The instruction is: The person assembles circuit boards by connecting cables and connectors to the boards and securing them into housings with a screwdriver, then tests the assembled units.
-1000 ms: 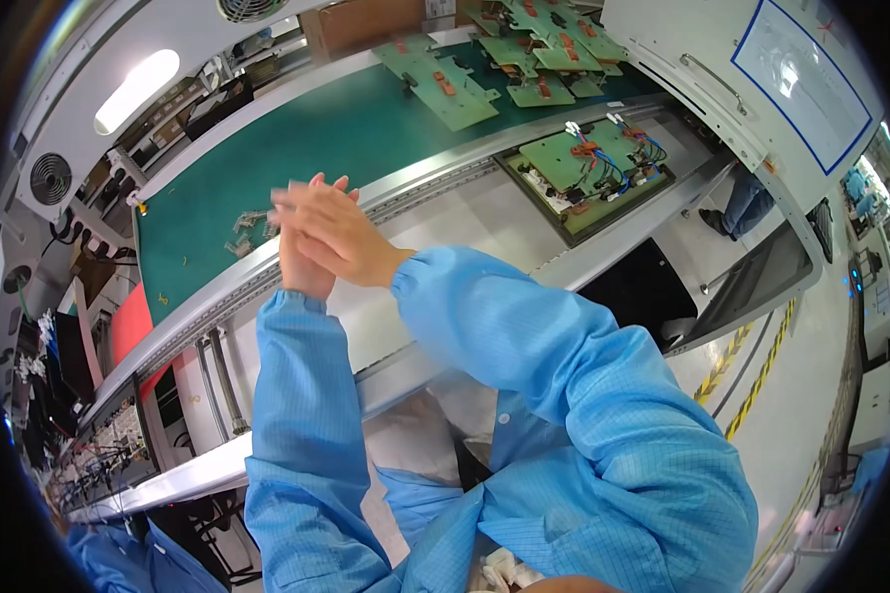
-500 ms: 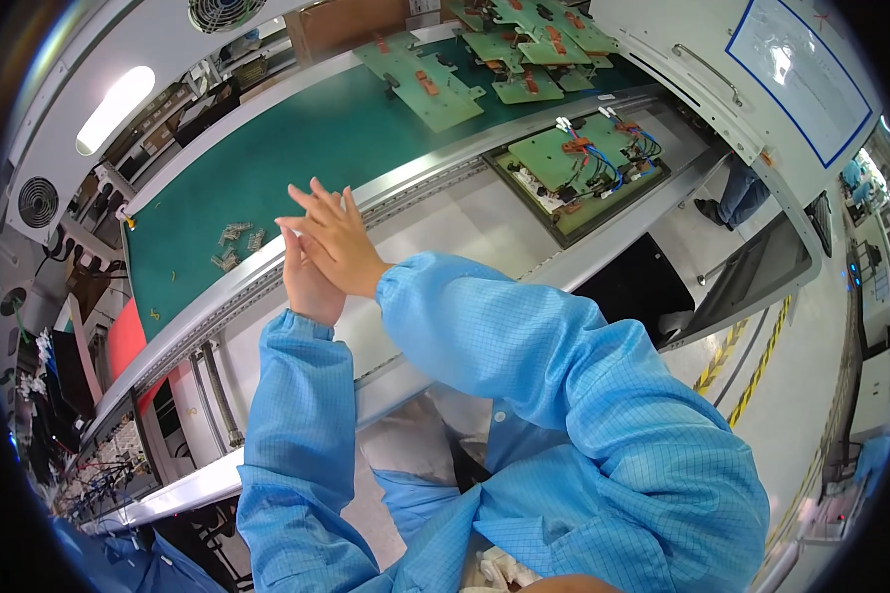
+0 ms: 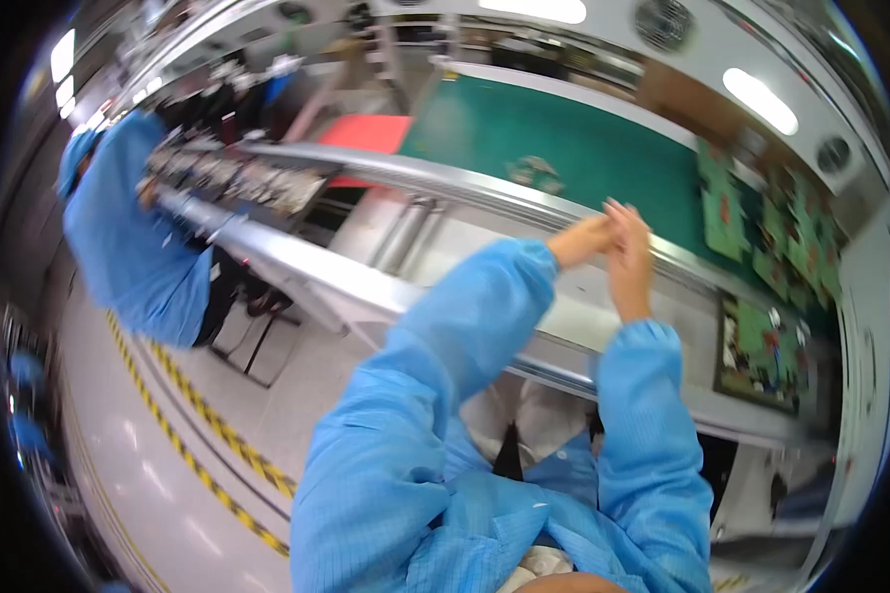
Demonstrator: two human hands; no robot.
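surface: long green conveyor belt [image 3: 603, 148] with a shiny metal rail [image 3: 445, 183] along its near edge, running from far left to right
room: factory line, grey floor with yellow-black hazard tape [image 3: 203, 435], ceiling lights, kinda blurry
boards: green circuit boards [image 3: 761, 232] bunched on the belt at right, too smeared to count; one more in a dark tray [image 3: 761, 356] nearer
people: one co-worker in blue coat [image 3: 129, 227] far left
left hand [image 3: 583, 239]: pressed against the right, holding nothing
right hand [image 3: 628, 252]: fingers straight up, flat against the left, empty, just above the rail
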